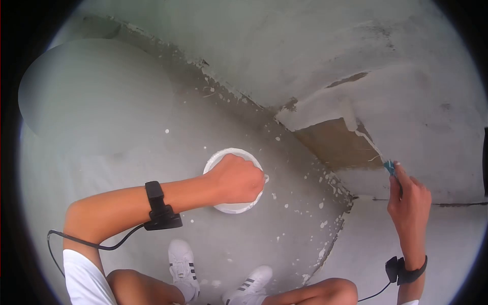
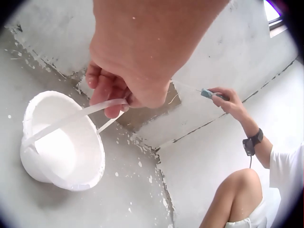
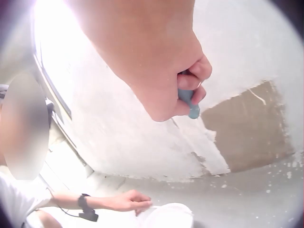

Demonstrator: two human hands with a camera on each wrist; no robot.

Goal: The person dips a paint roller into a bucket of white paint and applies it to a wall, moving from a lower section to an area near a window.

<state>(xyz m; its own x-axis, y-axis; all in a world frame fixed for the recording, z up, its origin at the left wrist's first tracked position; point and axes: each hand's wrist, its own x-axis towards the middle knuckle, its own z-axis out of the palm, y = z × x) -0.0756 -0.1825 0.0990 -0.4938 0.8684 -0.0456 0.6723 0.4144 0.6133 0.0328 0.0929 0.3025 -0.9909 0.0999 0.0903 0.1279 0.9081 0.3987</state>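
Note:
My left hand (image 1: 236,178) grips the thin white handle (image 2: 80,116) of a white bucket (image 2: 35,166). The bucket has white material inside, and in the head view the fist covers much of its opening. Off to the right, my right hand (image 1: 410,198) holds a teal-handled putty knife (image 1: 390,167) up against the wall. Fingers curl round its handle (image 3: 185,96), whose rounded end sticks out below them in the right wrist view. The blade is mostly hidden. A brown bare patch (image 1: 338,145) on the wall lies just left of this hand.
White-coated wall (image 1: 432,127) surrounds the bare patch. The grey floor (image 1: 152,157) is spattered with white drops along the wall's base. Two white shoes (image 1: 182,264) stand close below the bucket. A dark crack (image 2: 209,122) runs along the wall.

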